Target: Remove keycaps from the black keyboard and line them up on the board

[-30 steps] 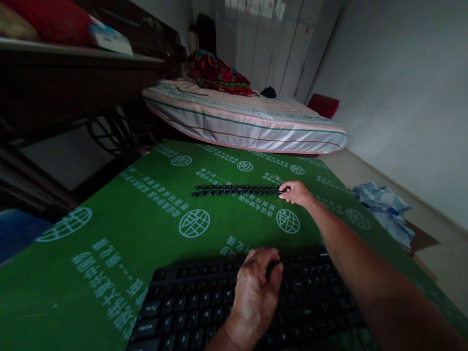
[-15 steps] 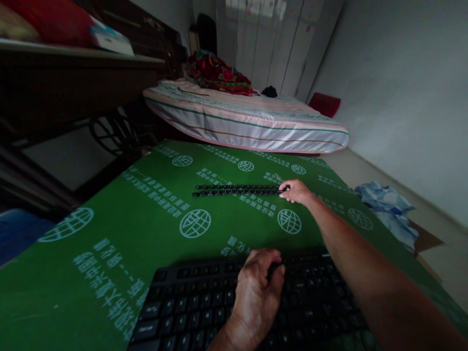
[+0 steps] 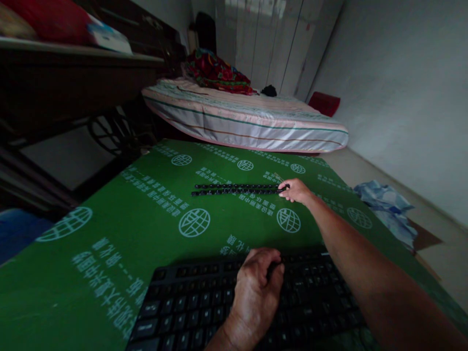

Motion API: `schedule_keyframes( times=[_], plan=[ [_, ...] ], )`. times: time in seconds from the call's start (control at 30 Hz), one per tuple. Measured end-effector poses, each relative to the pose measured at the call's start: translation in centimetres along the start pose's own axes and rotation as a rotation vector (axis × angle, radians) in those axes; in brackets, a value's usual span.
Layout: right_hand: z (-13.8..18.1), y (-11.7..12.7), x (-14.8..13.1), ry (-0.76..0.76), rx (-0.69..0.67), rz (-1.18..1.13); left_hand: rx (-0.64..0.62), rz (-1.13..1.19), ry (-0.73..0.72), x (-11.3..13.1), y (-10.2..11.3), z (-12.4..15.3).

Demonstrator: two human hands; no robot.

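A black keyboard lies at the near edge of the green board, and some of its right part looks dark, as if without keycaps. My left hand rests over its middle with curled fingers and thumb close together; what they hold, if anything, is hidden. Farther off, two rows of small black keycaps lie side by side across the board. At the right end of these rows is my right hand, its thumb and fingers pinched on a small black keycap, partly covered by the fingertips.
The green board carries pale printed globes and lettering. Beyond it stands a bed with a red floral blanket. A dark table is at the left. Crumpled blue-white cloth lies on the floor at right.
Both hands keep nearly the same place and pose. The whole view has shifted very slightly; the keycap rows look the same.
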State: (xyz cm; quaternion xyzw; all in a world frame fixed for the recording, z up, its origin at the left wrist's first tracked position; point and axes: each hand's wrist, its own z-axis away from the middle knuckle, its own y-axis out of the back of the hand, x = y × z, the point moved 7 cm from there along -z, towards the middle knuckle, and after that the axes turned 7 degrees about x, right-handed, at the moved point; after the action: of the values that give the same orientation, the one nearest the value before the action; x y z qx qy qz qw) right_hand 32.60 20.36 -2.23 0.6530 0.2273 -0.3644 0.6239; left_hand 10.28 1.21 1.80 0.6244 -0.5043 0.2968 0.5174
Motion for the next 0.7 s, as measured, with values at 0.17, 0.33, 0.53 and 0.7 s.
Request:
schedule_keyframes(
  times=[0.17, 0.33, 0.53, 0.7],
  plan=[
    [0.0, 0.0, 0.1, 0.005, 0.021, 0.007, 0.003, -0.002, -0.024, -0.2, -0.1, 0.0],
    [0.6, 1.0, -0.1, 0.021, 0.119, 0.016, 0.0, -0.015, -0.037, -0.3, -0.2, 0.0],
    [3.7, 4.4, -1.2, 0.065, 0.272, -0.008, -0.01, -0.049, -0.035, -0.4, -0.3, -0.1],
    [9.7, 8.2, -2.3, 0.149, 0.465, 0.048, 0.017, -0.072, -0.076, -0.3, -0.3, -0.2]
  ],
)
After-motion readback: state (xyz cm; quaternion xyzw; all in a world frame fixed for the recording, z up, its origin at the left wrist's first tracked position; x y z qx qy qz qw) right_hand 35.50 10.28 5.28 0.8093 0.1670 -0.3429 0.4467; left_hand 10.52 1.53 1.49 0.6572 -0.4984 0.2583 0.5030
